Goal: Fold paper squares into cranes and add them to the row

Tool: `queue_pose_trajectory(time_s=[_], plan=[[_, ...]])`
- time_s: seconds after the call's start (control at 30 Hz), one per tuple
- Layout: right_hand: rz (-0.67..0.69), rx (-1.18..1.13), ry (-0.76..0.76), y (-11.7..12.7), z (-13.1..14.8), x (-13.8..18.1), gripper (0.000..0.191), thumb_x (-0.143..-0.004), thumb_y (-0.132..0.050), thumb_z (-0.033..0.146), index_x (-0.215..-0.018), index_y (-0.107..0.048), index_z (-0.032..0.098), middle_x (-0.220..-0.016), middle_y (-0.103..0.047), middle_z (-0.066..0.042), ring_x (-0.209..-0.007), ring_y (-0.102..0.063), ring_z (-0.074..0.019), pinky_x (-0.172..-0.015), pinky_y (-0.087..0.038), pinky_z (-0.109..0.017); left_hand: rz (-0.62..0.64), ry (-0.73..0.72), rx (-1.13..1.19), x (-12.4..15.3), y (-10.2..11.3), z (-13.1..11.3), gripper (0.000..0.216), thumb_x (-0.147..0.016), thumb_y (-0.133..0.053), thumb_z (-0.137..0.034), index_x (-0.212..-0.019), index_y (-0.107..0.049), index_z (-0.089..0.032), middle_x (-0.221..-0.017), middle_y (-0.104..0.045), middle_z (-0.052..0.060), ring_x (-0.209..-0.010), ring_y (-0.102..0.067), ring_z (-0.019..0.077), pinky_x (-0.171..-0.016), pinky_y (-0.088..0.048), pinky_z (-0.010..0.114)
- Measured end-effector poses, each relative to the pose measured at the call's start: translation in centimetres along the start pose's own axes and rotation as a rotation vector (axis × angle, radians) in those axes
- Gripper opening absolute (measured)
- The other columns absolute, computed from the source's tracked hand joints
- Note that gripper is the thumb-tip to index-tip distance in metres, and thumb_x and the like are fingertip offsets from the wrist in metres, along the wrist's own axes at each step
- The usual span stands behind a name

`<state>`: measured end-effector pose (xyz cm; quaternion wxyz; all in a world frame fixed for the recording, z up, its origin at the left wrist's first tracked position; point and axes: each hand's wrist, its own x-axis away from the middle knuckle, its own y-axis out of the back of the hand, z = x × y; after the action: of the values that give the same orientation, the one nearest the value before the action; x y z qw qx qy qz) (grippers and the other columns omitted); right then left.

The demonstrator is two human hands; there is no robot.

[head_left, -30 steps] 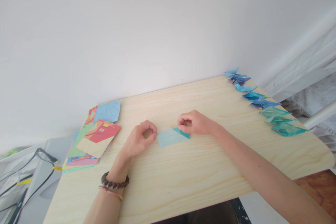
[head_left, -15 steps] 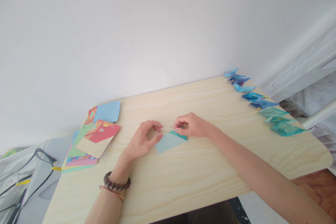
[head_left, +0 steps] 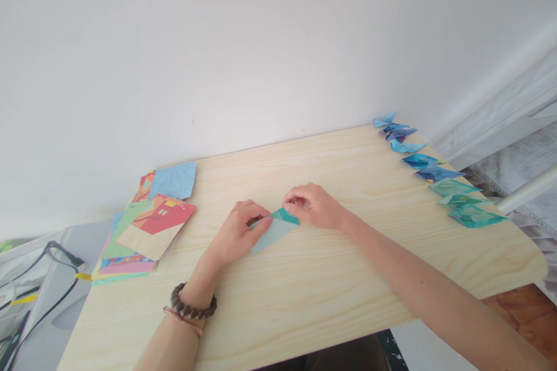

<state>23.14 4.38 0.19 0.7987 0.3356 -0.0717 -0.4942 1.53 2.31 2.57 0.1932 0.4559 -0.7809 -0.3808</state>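
Note:
A small sheet of folded paper (head_left: 273, 234), pale blue-green with a darker teal flap along its far edge, lies on the table between my hands. My left hand (head_left: 246, 228) pinches its far left edge with thumb and forefinger, covering that corner. My right hand (head_left: 315, 206) has its fingers curled and pressed together at the teal flap on the far right side. The fingertips hide part of the fold.
Several folded paper boats (head_left: 439, 174) in blues and greens line the table's right edge. Colourful paper sheets (head_left: 152, 229) lie piled at the left. Black cables (head_left: 56, 252) run beside the wooden table (head_left: 331, 290), and a white wall (head_left: 261, 46) stands behind it.
My left hand has closed from an open curve into a pinch on the paper's far edge. My right hand and the paper have shifted slightly left.

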Motion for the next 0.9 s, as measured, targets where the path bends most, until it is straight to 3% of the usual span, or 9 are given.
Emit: queue_pose_trajectory(time_s=[0.2,0.5,0.9], plan=[[0.04,-0.075,-0.03,-1.0,0.9,0.3,0.013,-0.08,-0.052,0.024,-0.075,-0.06,0.017,-0.065,-0.06,0.001,-0.058,-0.051,-0.0083,-0.058,-0.039,-0.02,-0.052,0.02,0.05,0.1,-0.4,0.2,0.015,-0.082,-0.05,-0.027,-0.081,-0.062,-0.018,-0.075,-0.063,0.002,-0.075,-0.054,0.0151,-0.078,-0.039,0.03],[0.051,-0.058,-0.019,-1.6,1.0,0.3,0.01,-0.077,-0.052,0.022,-0.074,-0.06,0.017,-0.066,-0.062,0.0,-0.061,-0.053,-0.0097,-0.06,-0.041,-0.021,-0.14,0.008,0.161,0.3,-1.0,0.4,0.01,-0.076,-0.053,-0.02,-0.072,-0.061,-0.016,-0.07,-0.063,0.0,-0.07,-0.055,0.0122,-0.072,-0.042,0.024],[0.056,-0.079,-0.021,-1.8,0.3,0.4,0.006,-0.07,-0.054,0.017,-0.071,-0.06,0.017,-0.06,-0.057,0.003,-0.056,-0.049,-0.0081,-0.057,-0.04,-0.019,-0.124,-0.049,0.146,0.5,-0.9,0.7,0.009,-0.071,-0.051,-0.017,-0.067,-0.059,-0.014,-0.065,-0.06,0.0,-0.063,-0.052,0.0108,-0.068,-0.042,0.024]])
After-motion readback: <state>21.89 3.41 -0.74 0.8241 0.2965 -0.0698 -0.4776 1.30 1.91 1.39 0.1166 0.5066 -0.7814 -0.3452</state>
